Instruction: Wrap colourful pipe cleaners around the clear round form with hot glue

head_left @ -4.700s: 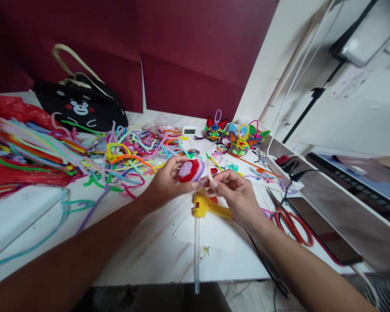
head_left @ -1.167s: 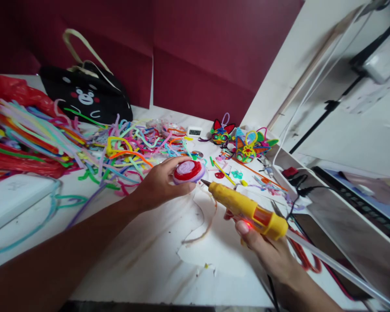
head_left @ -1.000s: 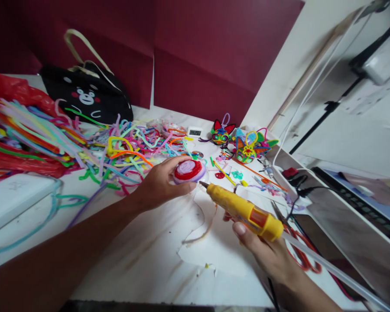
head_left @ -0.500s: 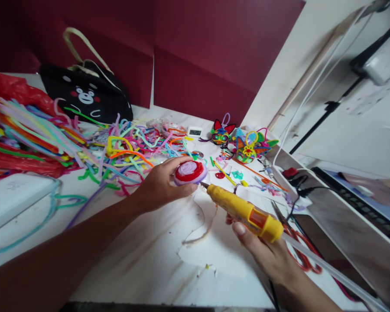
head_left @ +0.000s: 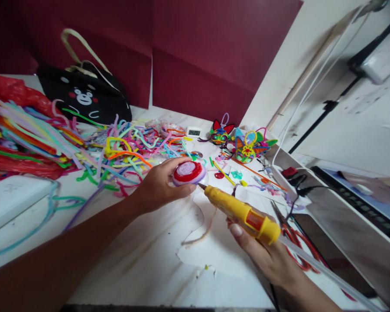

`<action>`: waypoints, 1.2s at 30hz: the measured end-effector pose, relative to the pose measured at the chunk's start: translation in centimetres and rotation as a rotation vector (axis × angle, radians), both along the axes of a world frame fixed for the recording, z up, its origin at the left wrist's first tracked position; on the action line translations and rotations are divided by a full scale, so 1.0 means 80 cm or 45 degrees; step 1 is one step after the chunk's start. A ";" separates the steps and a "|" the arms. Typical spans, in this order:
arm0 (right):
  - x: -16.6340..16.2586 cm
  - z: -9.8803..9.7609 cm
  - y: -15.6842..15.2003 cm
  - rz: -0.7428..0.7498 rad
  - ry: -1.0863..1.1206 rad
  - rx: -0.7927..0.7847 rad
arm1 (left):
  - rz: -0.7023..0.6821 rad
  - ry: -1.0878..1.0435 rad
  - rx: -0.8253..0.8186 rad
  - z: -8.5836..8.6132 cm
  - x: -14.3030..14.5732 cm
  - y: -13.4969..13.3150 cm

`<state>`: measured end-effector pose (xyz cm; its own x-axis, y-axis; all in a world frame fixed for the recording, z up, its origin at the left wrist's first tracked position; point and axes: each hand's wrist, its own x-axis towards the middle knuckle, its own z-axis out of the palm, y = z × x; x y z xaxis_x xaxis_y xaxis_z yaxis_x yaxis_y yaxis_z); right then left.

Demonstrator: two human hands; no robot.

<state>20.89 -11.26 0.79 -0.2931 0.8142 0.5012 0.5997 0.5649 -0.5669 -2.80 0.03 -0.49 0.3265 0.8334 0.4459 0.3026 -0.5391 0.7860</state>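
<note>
My left hand (head_left: 160,182) is closed around a small round ball (head_left: 187,172) covered in coiled pipe cleaner, lilac at the top, then a red band, then lilac again. A clear rim shows at the ball's right side. In my right hand (head_left: 263,251) is a yellow hot glue gun (head_left: 240,212), with a long translucent glue stick (head_left: 321,268) sticking out of its back end. The nozzle is at the lower right edge of the ball, close to my left thumb; whether it touches, I cannot tell. My right fingers are mostly hidden behind the gun.
Colourful pipe cleaners (head_left: 130,143) pile up at the left and back, near a black bag (head_left: 84,95). Finished pipe-cleaner ornaments (head_left: 247,145) and a small digital clock (head_left: 193,131) stand behind. Red-handled scissors (head_left: 299,247) and a phone (head_left: 331,251) lie at right. A white box (head_left: 16,199) sits left.
The whole view has shifted very slightly. Both hands keep their grips, and the glue gun's nozzle stays at the ball's lower right edge.
</note>
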 end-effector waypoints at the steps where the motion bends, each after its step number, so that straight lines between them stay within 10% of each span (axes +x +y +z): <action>1: 0.000 0.000 0.000 -0.001 -0.003 0.003 | 0.002 -0.001 0.000 0.000 0.000 0.000; 36: 0.003 -0.001 -0.001 -0.040 -0.123 0.103 | 0.044 0.020 -0.045 0.004 0.001 -0.003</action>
